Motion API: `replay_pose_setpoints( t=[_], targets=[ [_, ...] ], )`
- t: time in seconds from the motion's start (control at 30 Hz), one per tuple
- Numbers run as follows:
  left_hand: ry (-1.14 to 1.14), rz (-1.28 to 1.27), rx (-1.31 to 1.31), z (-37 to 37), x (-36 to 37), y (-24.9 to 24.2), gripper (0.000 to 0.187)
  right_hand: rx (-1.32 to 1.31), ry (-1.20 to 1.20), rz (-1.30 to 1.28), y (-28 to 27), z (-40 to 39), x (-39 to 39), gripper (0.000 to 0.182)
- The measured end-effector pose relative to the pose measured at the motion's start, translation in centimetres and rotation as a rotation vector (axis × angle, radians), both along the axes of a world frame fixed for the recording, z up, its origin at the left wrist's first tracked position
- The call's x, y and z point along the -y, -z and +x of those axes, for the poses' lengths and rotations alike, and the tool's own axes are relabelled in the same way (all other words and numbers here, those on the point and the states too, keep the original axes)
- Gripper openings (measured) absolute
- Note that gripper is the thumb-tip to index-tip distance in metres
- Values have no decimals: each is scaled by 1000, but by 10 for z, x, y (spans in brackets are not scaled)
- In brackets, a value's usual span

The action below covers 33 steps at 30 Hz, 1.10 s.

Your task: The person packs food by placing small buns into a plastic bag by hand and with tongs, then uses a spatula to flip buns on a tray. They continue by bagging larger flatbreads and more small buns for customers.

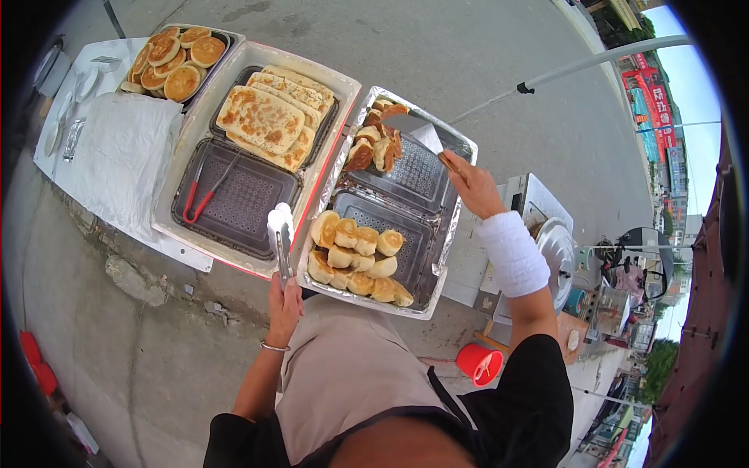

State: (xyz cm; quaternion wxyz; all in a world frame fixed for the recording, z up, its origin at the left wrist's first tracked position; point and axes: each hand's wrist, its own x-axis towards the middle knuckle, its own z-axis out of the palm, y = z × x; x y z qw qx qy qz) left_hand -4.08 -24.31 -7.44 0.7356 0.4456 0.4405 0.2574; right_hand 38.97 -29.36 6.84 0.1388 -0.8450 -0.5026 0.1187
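Note:
My right hand (474, 187) is closed round the handle of a metal spatula (425, 137), whose blade is over the upper tray (417, 169), beside browned buns (374, 143). In my left hand (285, 306) is a pair of metal tongs (282, 242) with white tips, pointing up near the edge of the white box. Rows of pale golden buns (360, 261) lie in the lower tray (390, 214). Both trays sit inside a foil-lined box (460, 168).
Left of the foil-lined box, a white box (253, 53) holds flatbreads (265, 118) and red-handled tongs (204, 204). Round cakes (181, 58) and white cloth (129, 160) are farther left. A round metal lid (555, 253) and red bucket (479, 364) are at right.

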Motion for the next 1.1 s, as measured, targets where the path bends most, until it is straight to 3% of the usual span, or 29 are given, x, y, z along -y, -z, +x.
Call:
replay_pose_setpoints(
  t=[0.13,0.43,0.53,0.67,0.77,0.87,0.97,1.07,1.1],
  targets=[
    [-37,0,-2,-4,4,-4,26,387,-125,-127,-2,31,-68,41],
    [-136,-61,-123,-21,7,9,27,659,-395,-359,-11,61,-157,45],
    [-135,-49,-117,-18,3,9,26,801,-129,-228,-11,75,-182,46],
    [-152,-52,-116,-11,0,-2,23,521,-37,-114,-28,77,-160,38],
    [-149,-64,-83,-3,-4,1,23,370,-123,-41,-28,75,-120,37],
    [-108,-55,-83,1,-6,3,25,309,-33,-141,-45,58,-102,38],
    [-123,-47,-79,7,-5,1,31,72,-43,64,-34,80,-55,39],
    [-108,-71,-103,5,-3,-4,32,-282,-63,0,-37,76,15,40],
    [-92,-67,-103,4,-3,-1,32,-232,-75,-93,-33,60,30,41]
  ],
)
